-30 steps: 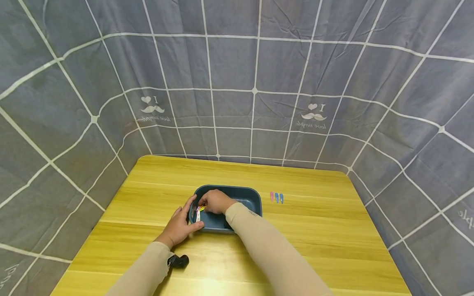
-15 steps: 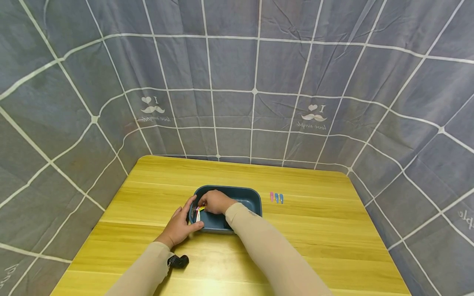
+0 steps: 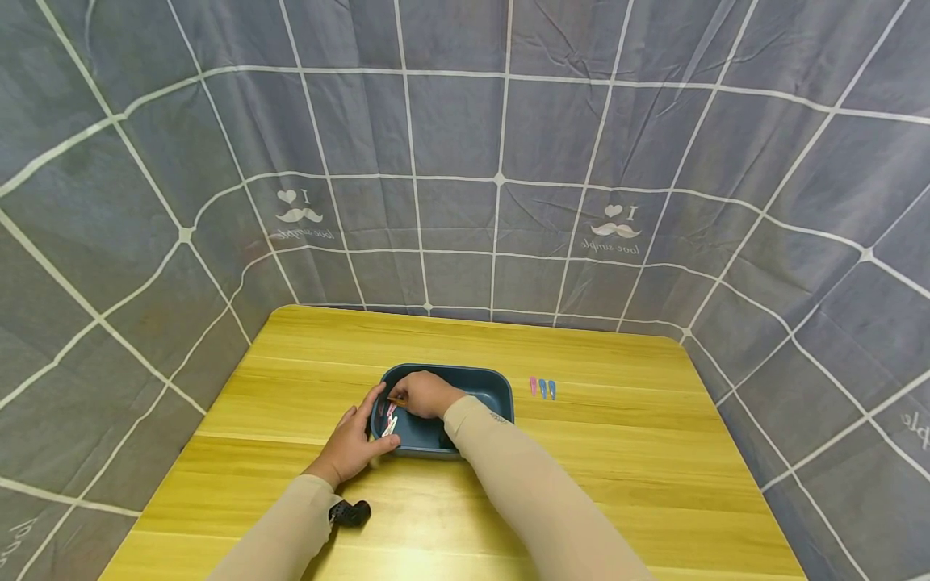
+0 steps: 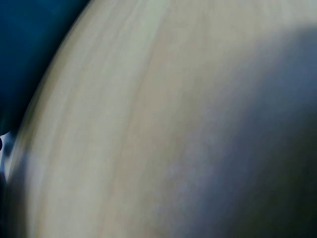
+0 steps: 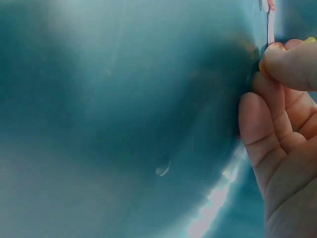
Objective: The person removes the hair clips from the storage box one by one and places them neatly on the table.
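My right hand (image 3: 429, 394) reaches into the dark blue bin (image 3: 423, 436) at its left end. Between thumb and fingers it pinches an orange hair clip (image 3: 396, 401); a bit of yellow also shows by the fingertips in the right wrist view. Just below them in the bin are a pink clip (image 3: 391, 411) and pale clips (image 3: 390, 426). My left hand (image 3: 349, 444) rests at the bin's left end, fingers extended along the rim and thumb across the front corner. Mostly blurred table and the bin's edge fill the left wrist view.
To the right of the bin, a pink hair clip (image 3: 534, 386) and two blue hair clips (image 3: 547, 390) lie in a row on the wooden table (image 3: 654, 452). A black wrist device (image 3: 350, 513) sits by the left sleeve. Grey checked curtain (image 3: 458, 202) surrounds the table's back and sides.
The right fingers shift slightly among the clips; an orange clip now shows at their tips where a yellow one showed before. The pale clips have tilted and spread. The left hand stays put.
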Demonstrator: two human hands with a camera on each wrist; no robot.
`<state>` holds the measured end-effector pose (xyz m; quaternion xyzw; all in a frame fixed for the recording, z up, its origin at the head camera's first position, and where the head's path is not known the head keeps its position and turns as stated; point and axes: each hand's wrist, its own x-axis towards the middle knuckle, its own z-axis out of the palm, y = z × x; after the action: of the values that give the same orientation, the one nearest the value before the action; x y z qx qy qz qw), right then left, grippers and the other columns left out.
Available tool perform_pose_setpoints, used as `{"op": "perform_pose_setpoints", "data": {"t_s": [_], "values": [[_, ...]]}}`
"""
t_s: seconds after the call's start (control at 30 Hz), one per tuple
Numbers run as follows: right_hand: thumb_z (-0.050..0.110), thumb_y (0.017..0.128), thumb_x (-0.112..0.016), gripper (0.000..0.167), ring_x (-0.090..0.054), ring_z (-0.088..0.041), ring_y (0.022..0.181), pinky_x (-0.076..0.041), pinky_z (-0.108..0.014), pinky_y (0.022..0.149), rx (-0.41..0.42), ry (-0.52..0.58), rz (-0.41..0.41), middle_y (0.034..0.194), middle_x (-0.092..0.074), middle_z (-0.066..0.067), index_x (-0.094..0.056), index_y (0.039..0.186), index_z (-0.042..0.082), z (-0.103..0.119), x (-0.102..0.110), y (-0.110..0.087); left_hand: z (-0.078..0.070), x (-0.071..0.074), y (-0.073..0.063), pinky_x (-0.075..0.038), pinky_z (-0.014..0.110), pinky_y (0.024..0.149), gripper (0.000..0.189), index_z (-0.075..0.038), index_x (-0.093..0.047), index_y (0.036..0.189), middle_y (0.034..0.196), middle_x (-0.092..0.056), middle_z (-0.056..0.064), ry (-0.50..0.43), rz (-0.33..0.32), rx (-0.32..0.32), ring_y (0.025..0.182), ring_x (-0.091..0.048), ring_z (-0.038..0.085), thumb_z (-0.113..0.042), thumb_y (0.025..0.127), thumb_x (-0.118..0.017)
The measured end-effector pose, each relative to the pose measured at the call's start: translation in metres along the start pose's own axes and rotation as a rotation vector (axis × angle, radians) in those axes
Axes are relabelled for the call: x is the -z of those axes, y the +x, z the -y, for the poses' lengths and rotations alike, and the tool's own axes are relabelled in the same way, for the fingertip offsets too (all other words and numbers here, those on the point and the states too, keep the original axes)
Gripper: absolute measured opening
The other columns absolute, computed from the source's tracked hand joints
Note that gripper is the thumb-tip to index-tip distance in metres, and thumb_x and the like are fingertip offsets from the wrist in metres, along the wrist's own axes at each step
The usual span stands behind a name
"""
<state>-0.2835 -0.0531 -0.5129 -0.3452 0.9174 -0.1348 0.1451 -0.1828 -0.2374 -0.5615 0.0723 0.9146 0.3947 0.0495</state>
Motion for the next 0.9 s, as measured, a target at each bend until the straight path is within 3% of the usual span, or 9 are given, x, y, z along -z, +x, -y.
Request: {"op": "perform_pose_setpoints", "data": {"t_s": [0.2, 0.43, 0.63, 0.73, 0.9], "values": [[0.009, 0.106, -0.058, 0.035, -0.065, -0.005, 0.091, -0.053, -0.018, 0.09, -0.013, 0.048, 0.007, 0.132, -0.075, 0.005, -0.074, 0.135, 0.021, -0.005, 0.0, 0.0, -0.001, 0.0, 0.0, -0.029, 0.081, 0.114, 0.097, -0.029, -0.017, 0.17, 0.168, -0.035, 0.026, 0.003, -0.001, 0.001, 0.152, -0.018, 0.067, -0.048, 0.094, -0.075], [0.005, 0.104, -0.057, 0.038, -0.052, -0.01, 0.072, -0.041, -0.02, 0.072, -0.02, 0.088, 0.003, 0.131, -0.075, 0.002, -0.073, 0.137, 0.017, -0.008, 0.0, 0.0, -0.001, -0.001, 0.0, -0.031, 0.081, 0.114, 0.097, -0.029, -0.017, 0.17, 0.168, -0.035, 0.026, 0.003, 0.003, 0.004, 0.153, -0.019, 0.066, -0.049, 0.095, -0.074], [0.006, 0.103, -0.058, 0.04, -0.066, -0.007, 0.099, -0.05, -0.019, 0.088, -0.032, 0.08, -0.001, 0.137, -0.072, 0.003, -0.07, 0.14, 0.016, -0.009, 0.003, -0.002, -0.001, -0.002, 0.0, -0.033, 0.08, 0.113, 0.097, -0.03, -0.017, 0.17, 0.168, -0.036, 0.026, 0.007, -0.004, 0.002, 0.153, -0.021, 0.065, -0.049, 0.094, -0.075], [0.005, 0.103, -0.057, 0.041, -0.059, -0.008, 0.084, -0.046, -0.019, 0.079, -0.027, 0.095, 0.012, 0.135, -0.073, 0.002, -0.069, 0.141, 0.016, -0.01, 0.004, -0.004, -0.001, -0.002, 0.0, -0.034, 0.079, 0.112, 0.097, -0.029, -0.018, 0.17, 0.167, -0.037, 0.026, 0.008, -0.011, -0.003, 0.152, -0.023, 0.064, -0.048, 0.094, -0.076], [0.004, 0.103, -0.054, 0.044, -0.034, -0.01, 0.059, -0.033, -0.022, 0.063, -0.006, 0.124, 0.046, 0.137, -0.072, 0.001, -0.067, 0.144, 0.016, -0.011, 0.009, -0.007, -0.002, -0.001, -0.001, -0.036, 0.078, 0.112, 0.098, -0.029, -0.018, 0.17, 0.167, -0.038, 0.026, 0.01, -0.011, 0.0, 0.152, -0.025, 0.063, -0.048, 0.093, -0.076]]}}
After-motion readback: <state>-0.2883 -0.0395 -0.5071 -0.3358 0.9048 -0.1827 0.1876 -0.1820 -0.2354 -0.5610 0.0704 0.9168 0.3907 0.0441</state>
